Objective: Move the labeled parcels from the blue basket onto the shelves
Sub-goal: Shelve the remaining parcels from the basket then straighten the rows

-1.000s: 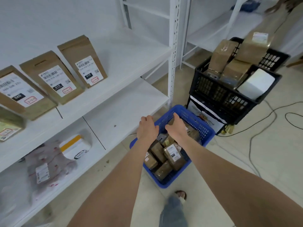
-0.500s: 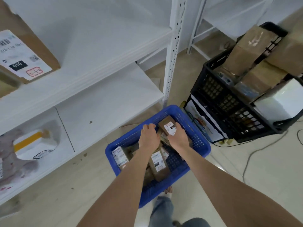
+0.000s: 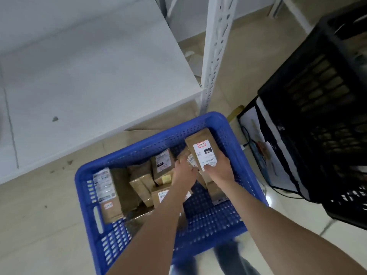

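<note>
Right hand [image 3: 218, 171] grips the brown paper parcel with white "060" label [image 3: 200, 143], label-up at the blue perforated plastic basket's [image 3: 83, 175] far right corner, presumably to read its code; left hand [image 3: 183, 172] sits just beside, inside the basket, grip indiscernible.

Our left hand [image 3: 183, 171] is half hidden in the pile [image 3: 143, 185]; we cannot read its grip. Our right hand [image 3: 217, 170] covers the base of the parcel [image 3: 204, 151]. The crate [image 3: 317, 96] is cropped at right.

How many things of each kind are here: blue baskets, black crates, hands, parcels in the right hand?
Blue basket: 1
Black crate: 1
Hands: 2, left hand and right hand
Parcel in the right hand: 1
Total: 5
</note>
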Demonstrator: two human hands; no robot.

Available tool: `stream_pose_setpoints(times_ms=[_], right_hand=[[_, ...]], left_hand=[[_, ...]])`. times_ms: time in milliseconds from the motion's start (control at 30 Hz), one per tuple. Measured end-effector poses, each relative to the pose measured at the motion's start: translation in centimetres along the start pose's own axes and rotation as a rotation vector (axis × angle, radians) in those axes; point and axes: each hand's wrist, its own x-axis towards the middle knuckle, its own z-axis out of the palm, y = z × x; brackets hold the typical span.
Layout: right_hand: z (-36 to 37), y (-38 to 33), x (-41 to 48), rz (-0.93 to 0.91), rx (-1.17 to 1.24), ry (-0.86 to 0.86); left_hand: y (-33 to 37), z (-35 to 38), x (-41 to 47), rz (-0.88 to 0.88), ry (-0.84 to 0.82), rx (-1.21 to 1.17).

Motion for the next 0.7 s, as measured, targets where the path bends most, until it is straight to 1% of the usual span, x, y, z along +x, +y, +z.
stream_pose_setpoints(times_ms=[67, 233, 367, 467, 533, 567, 700], right_hand=[[0.5, 1.7, 3.5, -0.008, -0.036, -0.021], [1.4, 2.6, 9.3, -0.031, -0.196, -0.005], [2.7, 4.3, 13.7, 0.010, -0.171, -0.030], [3.5, 4.7, 14.7, 0.059, -0.161, -0.048], [3.9, 4.6, 14.6, 0.074, -0.164, -0.064], [4.0, 4.6, 14.3, 0.070, -0.148, -0.072], [4.4, 3.2, 11.7, 0.089, -0.107, -0.113]], left_hand=[[-1.0, 3.1, 3.2, -0.054, -0.024, -0.062], [-3.3, 8.7, 9.9, -0.155, -0.065, -0.252], [-4.6, 11.5, 13.4, -0.215, -0.071, -0.459], [-5.5, 13.3, 14.9, -0.235, -0.120, -0.643], [-5.8, 13.3, 14.5, -0.254, -0.152, -0.768], [-5.9, 13.0, 14.0, -0.272, -0.141, -0.783], [-6.4, 9.0, 10.7, -0.295, -0.017, -0.705]])
